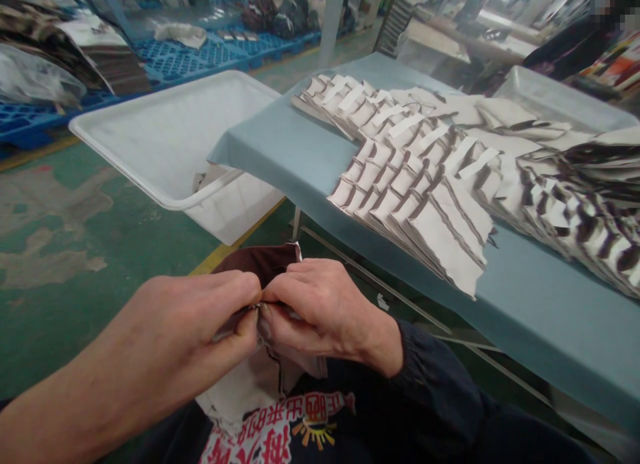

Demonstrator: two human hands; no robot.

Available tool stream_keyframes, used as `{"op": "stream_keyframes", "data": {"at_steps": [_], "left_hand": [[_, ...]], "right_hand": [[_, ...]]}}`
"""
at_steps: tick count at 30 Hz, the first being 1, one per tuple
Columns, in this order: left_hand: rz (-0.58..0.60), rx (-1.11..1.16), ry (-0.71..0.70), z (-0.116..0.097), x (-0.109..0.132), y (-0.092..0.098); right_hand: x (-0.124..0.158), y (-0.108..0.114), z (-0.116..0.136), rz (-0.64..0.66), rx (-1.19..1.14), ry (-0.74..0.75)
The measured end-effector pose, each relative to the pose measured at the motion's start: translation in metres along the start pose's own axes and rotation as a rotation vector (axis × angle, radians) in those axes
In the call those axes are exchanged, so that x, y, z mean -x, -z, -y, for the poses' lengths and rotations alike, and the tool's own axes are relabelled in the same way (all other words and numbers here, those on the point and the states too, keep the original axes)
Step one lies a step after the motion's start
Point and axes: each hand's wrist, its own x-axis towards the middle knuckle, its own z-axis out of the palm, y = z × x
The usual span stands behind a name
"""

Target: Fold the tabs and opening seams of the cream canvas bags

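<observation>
Both hands meet low in the middle of the view, over my lap. My left hand point(200, 324) pinches a small piece of brown and beige fabric point(260, 261) between thumb and fingers. My right hand point(320, 311) grips the same piece from the other side, fingertips touching the left hand's. The beige part of the piece point(245, 391) hangs down below the hands. To the right, rows of similar beige pieces point(415, 184) lie overlapped like shingles on the blue table point(300, 151).
A large white plastic bin point(165, 137) stands left of the table on the green floor. A second white bin point(555, 97) sits at the table's far right. Blue pallets point(190, 57) with stacked goods fill the background. A person in dark clothes point(570, 47) stands at the far right.
</observation>
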Motion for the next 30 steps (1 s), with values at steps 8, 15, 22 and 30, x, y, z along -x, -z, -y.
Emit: {"op": "stream_keyframes", "data": {"at_steps": [8, 15, 22, 30], "left_hand": [[-0.010, 0.030, 0.086, 0.006, 0.009, 0.007], [-0.027, 0.008, 0.170, -0.005, 0.007, 0.012], [-0.045, 0.010, 0.093, 0.010, 0.010, 0.008], [-0.126, -0.049, -0.084, 0.018, 0.002, 0.007]], "right_hand": [[-0.019, 0.013, 0.009, -0.010, -0.155, -0.192], [-0.032, 0.022, 0.008, 0.018, -0.299, -0.256], [-0.029, 0.009, 0.004, -0.069, -0.409, -0.262], [-0.028, 0.004, 0.006, -0.128, -0.414, -0.227]]}}
